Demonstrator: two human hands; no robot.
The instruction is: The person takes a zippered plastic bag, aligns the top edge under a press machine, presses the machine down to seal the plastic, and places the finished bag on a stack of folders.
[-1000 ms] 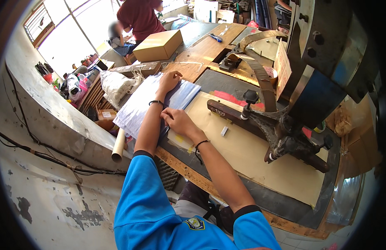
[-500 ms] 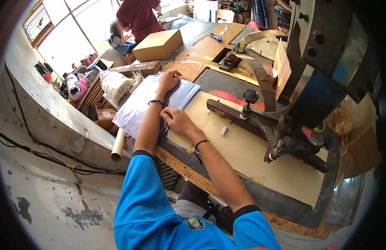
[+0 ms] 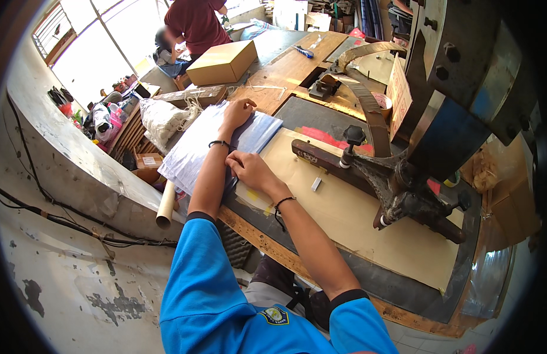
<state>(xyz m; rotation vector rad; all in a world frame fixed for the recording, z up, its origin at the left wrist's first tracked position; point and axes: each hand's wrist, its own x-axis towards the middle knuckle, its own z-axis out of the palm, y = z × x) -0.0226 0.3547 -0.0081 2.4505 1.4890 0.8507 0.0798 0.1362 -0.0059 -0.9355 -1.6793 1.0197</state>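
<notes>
My left hand point(image 3: 238, 110) lies at the far edge of a stack of thin white and bluish sheets point(image 3: 194, 154), its fingers curled together. Whether they grip a sheet is not visible. Close to my left forearm, my right hand point(image 3: 250, 167) is over the near right side of the stack. Its fingers are bent into a closed hold, and whatever they may pinch is hidden. A large tan sheet point(image 3: 368, 230) covers the dark board point(image 3: 397, 295) to the right. On it lies a small pale rectangular block point(image 3: 316, 184).
A heavy metal press with a dark bar point(image 3: 332, 162) stands over the tan sheet. Beyond are a brown cardboard box point(image 3: 223, 62), a blue cutter knife point(image 3: 304, 52) and a white bundle point(image 3: 164, 121). A cardboard tube point(image 3: 165, 206) leans left of the table. Another person point(image 3: 197, 26) stands far off.
</notes>
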